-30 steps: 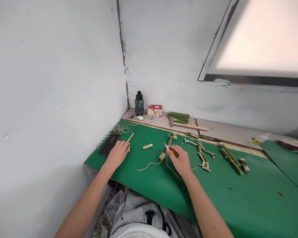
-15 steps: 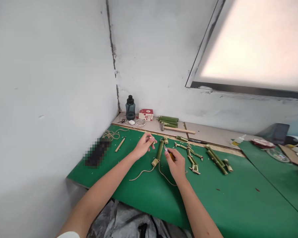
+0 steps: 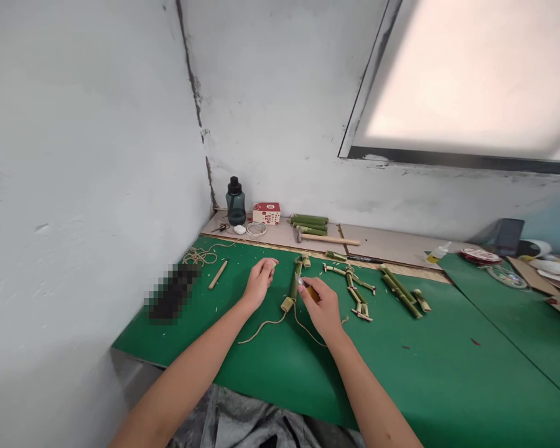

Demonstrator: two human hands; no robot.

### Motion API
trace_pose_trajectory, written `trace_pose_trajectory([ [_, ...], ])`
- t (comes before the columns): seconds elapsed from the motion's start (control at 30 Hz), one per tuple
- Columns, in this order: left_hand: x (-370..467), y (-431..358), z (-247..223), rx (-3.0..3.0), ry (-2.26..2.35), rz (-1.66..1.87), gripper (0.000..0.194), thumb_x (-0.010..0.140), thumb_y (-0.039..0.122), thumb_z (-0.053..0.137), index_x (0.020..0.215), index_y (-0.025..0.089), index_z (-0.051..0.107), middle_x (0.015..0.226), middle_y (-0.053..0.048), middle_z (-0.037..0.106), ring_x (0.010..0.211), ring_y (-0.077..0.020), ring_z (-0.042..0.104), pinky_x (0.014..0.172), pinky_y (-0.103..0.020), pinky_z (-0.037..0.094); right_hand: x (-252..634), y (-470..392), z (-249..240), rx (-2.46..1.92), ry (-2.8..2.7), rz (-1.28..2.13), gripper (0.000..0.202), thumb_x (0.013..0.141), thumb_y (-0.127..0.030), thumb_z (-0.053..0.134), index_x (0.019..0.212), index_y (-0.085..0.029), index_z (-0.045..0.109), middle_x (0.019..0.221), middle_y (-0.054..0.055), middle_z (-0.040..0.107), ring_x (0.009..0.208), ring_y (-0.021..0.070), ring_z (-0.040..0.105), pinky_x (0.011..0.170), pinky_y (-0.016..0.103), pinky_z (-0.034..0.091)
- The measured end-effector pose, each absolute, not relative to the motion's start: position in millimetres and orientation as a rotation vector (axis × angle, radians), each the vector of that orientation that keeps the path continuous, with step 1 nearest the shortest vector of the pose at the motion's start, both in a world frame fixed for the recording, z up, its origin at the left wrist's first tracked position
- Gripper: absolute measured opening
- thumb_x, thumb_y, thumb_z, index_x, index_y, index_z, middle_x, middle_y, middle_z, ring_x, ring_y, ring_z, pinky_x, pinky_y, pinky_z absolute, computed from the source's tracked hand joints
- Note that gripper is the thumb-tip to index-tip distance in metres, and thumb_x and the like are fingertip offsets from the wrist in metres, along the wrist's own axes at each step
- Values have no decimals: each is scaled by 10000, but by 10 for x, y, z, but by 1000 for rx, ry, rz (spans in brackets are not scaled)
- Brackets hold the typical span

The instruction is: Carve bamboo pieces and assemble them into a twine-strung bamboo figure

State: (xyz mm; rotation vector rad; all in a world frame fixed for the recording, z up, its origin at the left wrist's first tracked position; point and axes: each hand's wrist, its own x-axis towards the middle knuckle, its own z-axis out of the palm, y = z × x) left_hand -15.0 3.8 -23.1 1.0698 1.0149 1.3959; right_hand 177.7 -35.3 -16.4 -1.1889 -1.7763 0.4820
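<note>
My left hand (image 3: 258, 285) is closed, its fingertips pinching a small pale piece (image 3: 274, 265) that looks like bamboo, mostly hidden by the fingers. A knife with a yellow handle (image 3: 313, 294) and a short blade is gripped in my right hand (image 3: 324, 311); the blade points up and left, away from the pale piece. Between the hands, a green bamboo tube (image 3: 295, 280) lies on the green table, with a short bamboo ring (image 3: 287, 304) at its near end and twine (image 3: 264, 326) trailing from there. Another short bamboo piece (image 3: 306, 260) sits at its far end.
Right of my hands lies a jointed bamboo figure (image 3: 352, 287), then cut bamboo tubes (image 3: 401, 295). A hammer (image 3: 329, 238), a bottle (image 3: 236, 202) and a red-white box (image 3: 266, 213) stand along the back ledge. Loose twine (image 3: 200, 256) and a bamboo stick (image 3: 218, 275) are at left.
My left hand has drawn a little left and nearer, its fingers curling in more around the small piece. The right hand keeps the knife near the tube. The view has turned slightly right.
</note>
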Motion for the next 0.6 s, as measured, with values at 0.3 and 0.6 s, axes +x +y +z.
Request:
trace_pose_trajectory([
  [0.3, -58, 1, -235, 1154, 905, 1301, 503, 777, 595, 733, 970, 211, 473, 905, -1, 626, 522, -59, 478, 479, -236, 362, 1786, -360, -167, -1198, -1779, 499, 292, 993, -454, 552, 1055, -219, 714, 944, 76, 720, 819, 217, 659, 716, 339, 503],
  [0.6, -54, -4, -354, 1162, 952, 1237, 535, 744, 549, 760, 956, 248, 372, 653, 118, 410, 450, -57, 388, 449, -214, 291, 1775, -350, -188, -1216, -1742, 463, 297, 991, -443, 544, 1062, -207, 711, 977, 78, 723, 853, 213, 665, 758, 334, 504],
])
